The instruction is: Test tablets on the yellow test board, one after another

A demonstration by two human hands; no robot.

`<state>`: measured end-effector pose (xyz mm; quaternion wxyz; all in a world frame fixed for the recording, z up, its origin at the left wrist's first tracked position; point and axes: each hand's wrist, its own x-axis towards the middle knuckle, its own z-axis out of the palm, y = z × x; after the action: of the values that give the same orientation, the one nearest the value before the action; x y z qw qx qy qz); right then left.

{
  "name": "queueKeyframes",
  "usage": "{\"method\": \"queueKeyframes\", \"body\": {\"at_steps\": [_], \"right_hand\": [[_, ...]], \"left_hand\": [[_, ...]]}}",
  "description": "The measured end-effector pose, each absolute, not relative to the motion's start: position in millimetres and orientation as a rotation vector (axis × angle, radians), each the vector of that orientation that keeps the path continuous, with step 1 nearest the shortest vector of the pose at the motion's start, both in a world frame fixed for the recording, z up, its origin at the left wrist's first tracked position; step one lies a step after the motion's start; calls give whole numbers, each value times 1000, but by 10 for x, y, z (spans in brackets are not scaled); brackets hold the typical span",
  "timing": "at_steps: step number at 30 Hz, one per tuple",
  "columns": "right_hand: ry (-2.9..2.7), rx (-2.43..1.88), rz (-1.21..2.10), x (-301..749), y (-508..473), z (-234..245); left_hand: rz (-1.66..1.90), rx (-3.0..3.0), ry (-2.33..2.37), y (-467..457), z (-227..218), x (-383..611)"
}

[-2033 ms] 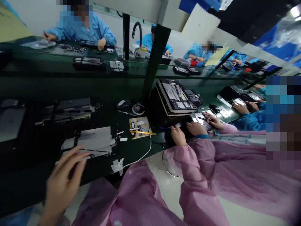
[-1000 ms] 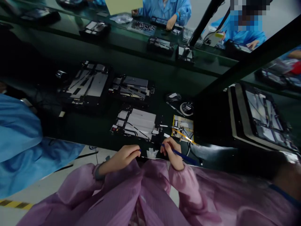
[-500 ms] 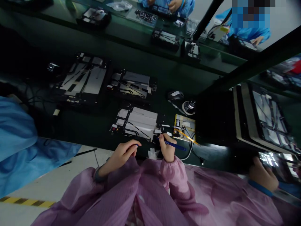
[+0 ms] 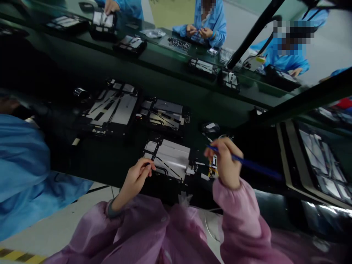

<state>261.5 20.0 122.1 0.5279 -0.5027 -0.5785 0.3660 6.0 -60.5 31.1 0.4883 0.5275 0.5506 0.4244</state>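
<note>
My right hand [image 4: 228, 161] is raised over the right side of the bench, closed round a slim blue pen-like tool [image 4: 255, 168]. Motion blurs the tool, and its exact kind does not show. Below and left of that hand lies an opened tablet-like device [image 4: 176, 157] with silvery battery panels, black cables and small white tabs. My left hand [image 4: 139, 176] is at its lower left corner, thumb and fingers pinched together. Whatever is between those fingertips is too small to make out. A yellow-edged circuit part [image 4: 213, 167] is partly hidden behind my right hand.
Two more opened devices, a large one [image 4: 114, 104] and a smaller one [image 4: 165, 113], lie behind. A black mouse [image 4: 211, 127] is near them. Stacked panels [image 4: 321, 157] stand at right. A blue-sleeved person [image 4: 22, 165] sits at left; co-workers work across the shelf [image 4: 154, 55].
My right hand has lifted off the device's right edge and moved up and right with the blue tool. My left hand has come to the device's lower left corner. The view has shifted.
</note>
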Motion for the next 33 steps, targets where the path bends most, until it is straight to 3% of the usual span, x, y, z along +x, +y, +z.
{"method": "queueKeyframes", "body": {"at_steps": [5, 9, 19, 26, 33], "right_hand": [[-1644, -1367, 959, 2274, 1284, 778], [-1703, -1457, 873, 2237, 1433, 525], [-1693, -1406, 893, 2291, 1379, 538], [-1422, -1568, 805, 2497, 1294, 423], [-1381, -1498, 1032, 2514, 1253, 524]], "left_hand": [[1056, 1285, 1426, -541, 301, -32], [1056, 1256, 1455, -544, 299, -99], [1029, 1900, 1465, 89, 665, 25], [522, 2784, 1652, 882, 623, 367], [392, 2967, 1524, 990, 614, 339]]}}
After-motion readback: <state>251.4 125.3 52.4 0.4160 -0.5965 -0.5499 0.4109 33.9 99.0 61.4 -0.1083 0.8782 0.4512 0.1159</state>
